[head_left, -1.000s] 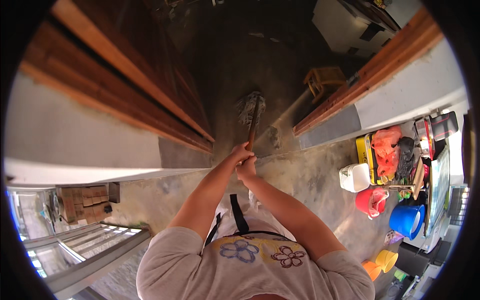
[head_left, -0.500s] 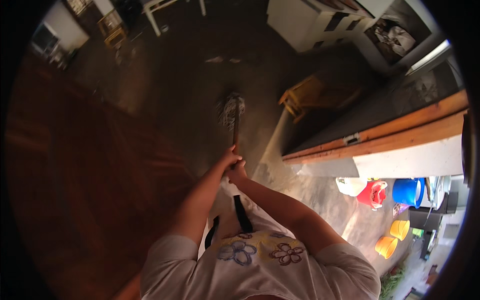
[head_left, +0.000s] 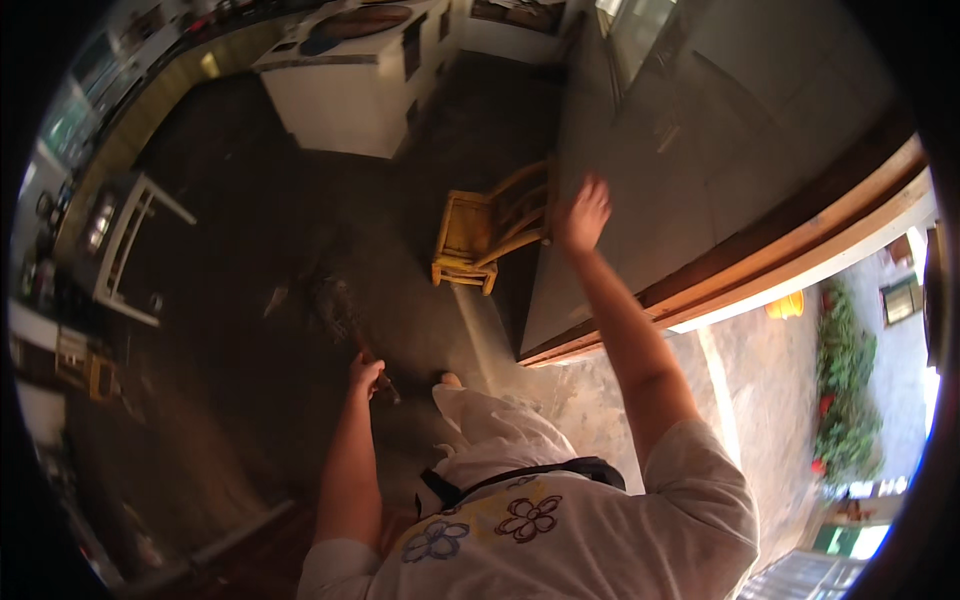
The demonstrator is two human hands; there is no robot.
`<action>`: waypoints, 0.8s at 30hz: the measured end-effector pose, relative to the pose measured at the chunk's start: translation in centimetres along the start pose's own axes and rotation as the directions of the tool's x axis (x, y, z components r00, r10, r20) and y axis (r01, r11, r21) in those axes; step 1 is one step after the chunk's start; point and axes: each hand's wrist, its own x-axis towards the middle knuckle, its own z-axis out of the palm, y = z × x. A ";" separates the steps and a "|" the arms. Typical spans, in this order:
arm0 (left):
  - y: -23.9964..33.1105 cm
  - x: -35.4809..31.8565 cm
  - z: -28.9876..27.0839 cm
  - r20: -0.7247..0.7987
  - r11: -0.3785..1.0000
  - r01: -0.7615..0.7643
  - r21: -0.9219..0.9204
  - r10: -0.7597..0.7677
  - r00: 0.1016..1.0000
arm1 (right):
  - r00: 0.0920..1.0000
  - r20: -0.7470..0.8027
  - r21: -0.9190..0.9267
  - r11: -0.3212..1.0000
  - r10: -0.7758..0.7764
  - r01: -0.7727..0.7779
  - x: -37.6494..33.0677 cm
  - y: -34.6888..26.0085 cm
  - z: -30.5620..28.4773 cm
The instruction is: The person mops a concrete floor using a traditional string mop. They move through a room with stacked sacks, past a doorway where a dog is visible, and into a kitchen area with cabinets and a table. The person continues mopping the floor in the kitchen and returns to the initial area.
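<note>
The broom sits just left of the frame's centre, its dark handle running up and to the left from your grip to a grey, blurred head lying on the dark floor. Your left hand is closed around the handle's lower end, fingers wrapped over it, with your forearm coming up from the bottom edge of the frame. Your right hand is raised in the upper middle of the frame, fingers spread wide and holding nothing; it lies against the grey door, or just in front of it, and you cannot tell from this view whether the palm touches. Just left of that hand stands a small yellow wooden chair, its back close to the door's edge. Below the door a wooden threshold beam runs diagonally toward the right edge. In the upper left of the frame stands a white cabinet, and further left a white table. At the right edge, green plants line a pale outdoor pavement. Your white shirt with flower prints fills the bottom centre.
</note>
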 end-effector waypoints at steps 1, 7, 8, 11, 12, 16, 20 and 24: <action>0.1 0.6 0.5 0.000 0.996 0.051 0.066 -0.052 0.999 | 1.000 -0.011 -0.179 0.984 0.023 -0.024 2.6 4.2 0.3; 8.9 5.6 -1.7 0.072 0.994 0.083 -0.064 -0.079 0.994 | 0.981 0.068 -0.818 0.574 0.182 -0.049 11.0 16.7 1.5; 10.0 5.9 -4.2 0.092 0.996 0.089 -0.030 -0.086 0.992 | 0.975 0.098 -0.853 0.521 0.201 -0.022 11.9 15.8 2.0; 11.2 6.4 -7.2 0.027 0.985 0.023 -0.173 -0.018 0.999 | 0.991 0.093 -0.844 0.535 0.098 0.026 13.8 16.5 2.0; 12.0 6.3 -6.9 -0.041 0.972 0.009 -0.234 -0.019 0.999 | 0.976 0.191 -0.864 0.490 0.108 0.115 13.3 15.2 -0.2; 10.9 8.4 -9.5 -0.062 0.991 -0.010 0.132 0.018 0.998 | 0.910 0.160 -0.880 0.474 0.384 -0.045 13.1 9.2 -4.4; 11.4 11.5 -15.4 -0.046 0.981 -0.112 0.159 0.121 0.992 | 0.819 0.519 -0.310 0.947 0.247 -0.089 3.4 0.3 7.9; 17.8 13.8 -17.0 -0.067 0.997 0.071 0.023 -0.069 0.995 | 0.154 0.950 0.310 0.763 -0.272 -0.567 -15.7 -28.5 16.5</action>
